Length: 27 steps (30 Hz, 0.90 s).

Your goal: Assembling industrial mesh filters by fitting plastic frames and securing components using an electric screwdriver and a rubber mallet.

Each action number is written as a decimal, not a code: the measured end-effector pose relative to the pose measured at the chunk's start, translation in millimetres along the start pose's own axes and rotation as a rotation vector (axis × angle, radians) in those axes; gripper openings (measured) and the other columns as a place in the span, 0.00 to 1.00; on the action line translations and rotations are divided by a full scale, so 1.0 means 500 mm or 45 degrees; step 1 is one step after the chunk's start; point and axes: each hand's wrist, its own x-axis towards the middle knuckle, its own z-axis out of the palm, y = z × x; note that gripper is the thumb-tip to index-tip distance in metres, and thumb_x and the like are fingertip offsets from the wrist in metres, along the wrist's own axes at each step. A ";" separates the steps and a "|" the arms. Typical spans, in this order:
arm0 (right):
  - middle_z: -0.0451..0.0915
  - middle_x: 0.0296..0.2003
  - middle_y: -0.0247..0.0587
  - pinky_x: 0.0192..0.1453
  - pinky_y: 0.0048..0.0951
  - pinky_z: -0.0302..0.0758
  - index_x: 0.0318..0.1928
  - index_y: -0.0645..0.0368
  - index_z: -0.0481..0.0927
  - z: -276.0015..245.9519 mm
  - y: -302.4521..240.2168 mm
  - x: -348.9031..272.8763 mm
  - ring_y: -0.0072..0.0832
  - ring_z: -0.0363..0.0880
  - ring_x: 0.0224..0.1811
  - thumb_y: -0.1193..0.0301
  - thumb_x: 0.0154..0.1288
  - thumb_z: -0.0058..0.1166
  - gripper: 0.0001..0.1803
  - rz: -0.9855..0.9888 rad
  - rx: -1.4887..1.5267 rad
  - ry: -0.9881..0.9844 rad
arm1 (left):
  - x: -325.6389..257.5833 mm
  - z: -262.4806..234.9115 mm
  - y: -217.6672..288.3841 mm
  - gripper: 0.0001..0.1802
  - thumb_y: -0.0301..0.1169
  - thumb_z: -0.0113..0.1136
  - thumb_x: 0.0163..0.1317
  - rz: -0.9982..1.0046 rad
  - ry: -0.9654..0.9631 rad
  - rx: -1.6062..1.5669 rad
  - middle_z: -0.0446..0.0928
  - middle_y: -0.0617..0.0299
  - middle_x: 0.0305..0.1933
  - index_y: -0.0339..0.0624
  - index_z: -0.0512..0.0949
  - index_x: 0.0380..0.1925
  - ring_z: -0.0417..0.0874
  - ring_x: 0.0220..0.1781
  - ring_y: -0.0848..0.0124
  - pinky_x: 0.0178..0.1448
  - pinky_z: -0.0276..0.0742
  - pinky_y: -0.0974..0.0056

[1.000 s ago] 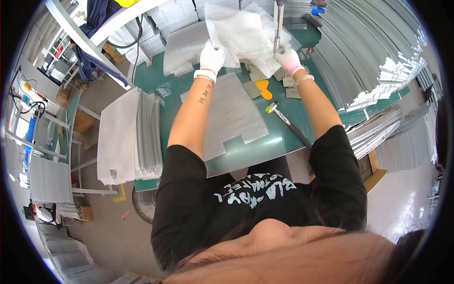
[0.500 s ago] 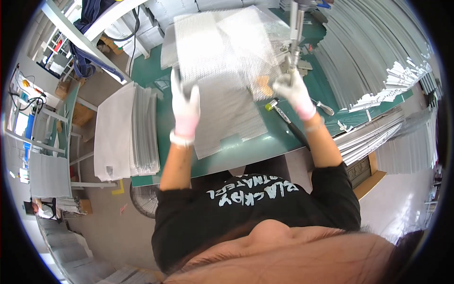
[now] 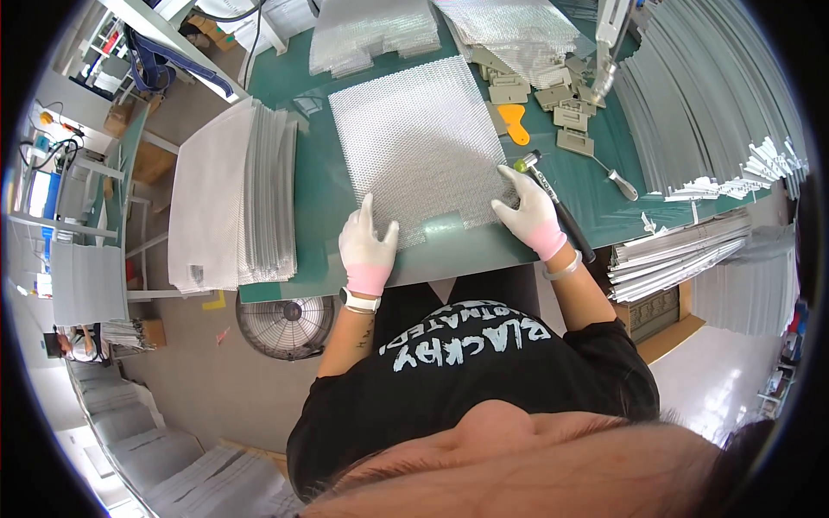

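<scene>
A silver mesh sheet (image 3: 414,129) lies on the green tabletop (image 3: 319,173), with a notch in its near edge. My left hand (image 3: 367,243), in a white glove with a pink cuff, is at the sheet's near left corner, fingers apart. At its near right corner is my right hand (image 3: 531,214), gloved alike, thumb and fingers spread. Neither hand grips the sheet; whether the fingertips press on it I cannot tell. Beside my right hand lies a hammer (image 3: 561,211) with a black handle and a yellow-green face. An orange scraper (image 3: 515,125) lies beyond it.
Mesh sheets (image 3: 371,39) and a second mesh pile (image 3: 518,34) lie at the back. Beige plates (image 3: 570,116) and a screwdriver (image 3: 622,184) are at right. Tall sheet stacks flank both sides, left (image 3: 216,198) and right (image 3: 708,104). A metal tool (image 3: 609,52) hangs above; a fan (image 3: 289,324) stands below.
Both my hands have come back from the far sheets to the near corners of the mesh sheet. The overlapping far sheets now lie as two separate piles, uncovering the scraper and beige plates.
</scene>
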 end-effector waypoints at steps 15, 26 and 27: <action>0.78 0.44 0.48 0.49 0.41 0.77 0.63 0.55 0.73 0.030 0.034 0.005 0.46 0.80 0.45 0.62 0.59 0.61 0.30 -0.087 -0.316 -0.016 | 0.007 0.025 -0.031 0.35 0.39 0.67 0.55 -0.035 -0.058 0.094 0.78 0.48 0.42 0.37 0.72 0.62 0.80 0.44 0.51 0.50 0.76 0.51; 0.77 0.43 0.48 0.50 0.42 0.77 0.60 0.52 0.76 0.006 0.005 0.022 0.45 0.79 0.46 0.57 0.62 0.57 0.27 0.021 -0.560 -0.254 | 0.023 0.008 -0.008 0.36 0.38 0.69 0.53 -0.197 -0.176 0.005 0.76 0.48 0.46 0.41 0.71 0.63 0.79 0.47 0.51 0.53 0.76 0.52; 0.77 0.43 0.48 0.50 0.41 0.77 0.58 0.50 0.78 0.001 -0.008 0.026 0.44 0.80 0.46 0.55 0.63 0.57 0.26 0.047 -0.699 -0.333 | 0.029 -0.001 0.000 0.37 0.38 0.70 0.53 -0.257 -0.162 0.068 0.74 0.46 0.51 0.44 0.71 0.64 0.77 0.53 0.50 0.58 0.74 0.51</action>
